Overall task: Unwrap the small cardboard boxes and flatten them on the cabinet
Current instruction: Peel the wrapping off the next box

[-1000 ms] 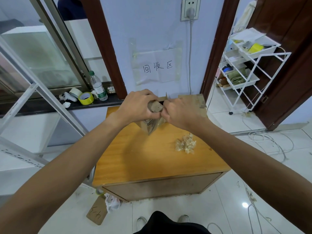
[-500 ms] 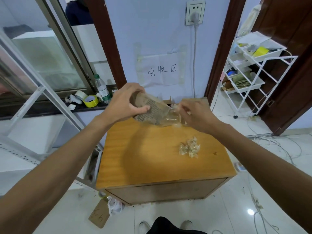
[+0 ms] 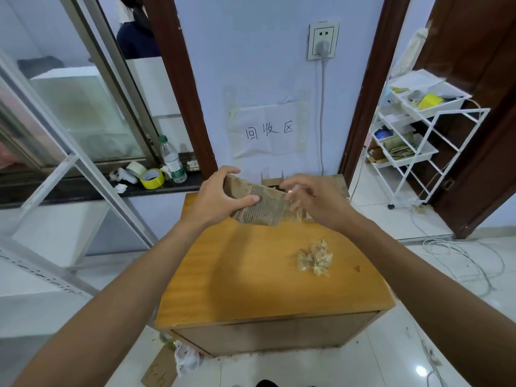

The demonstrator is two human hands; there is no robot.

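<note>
My left hand (image 3: 220, 195) grips a small brown cardboard box (image 3: 261, 205) with torn, ribbed paper on its face, held above the far edge of the orange wooden cabinet (image 3: 251, 277). At the box's right end my right hand (image 3: 312, 201) pinches a strip of clear tape (image 3: 293, 201). A crumpled wad of peeled tape (image 3: 315, 258) lies on the cabinet top to the right. Behind my hands, more cardboard (image 3: 272, 181) stands at the cabinet's back edge.
A dark windowsill on the left holds a water bottle (image 3: 171, 160) and a yellow tape roll (image 3: 152, 177). A white wire rack (image 3: 410, 135) stands at the right by a doorway. Cables (image 3: 458, 261) lie on the tiled floor. Cardboard scrap (image 3: 160, 370) lies below the cabinet.
The box was lifted from the cabinet and turned sideways in my left hand. My right hand came off the box top and now pulls tape away at its right end.
</note>
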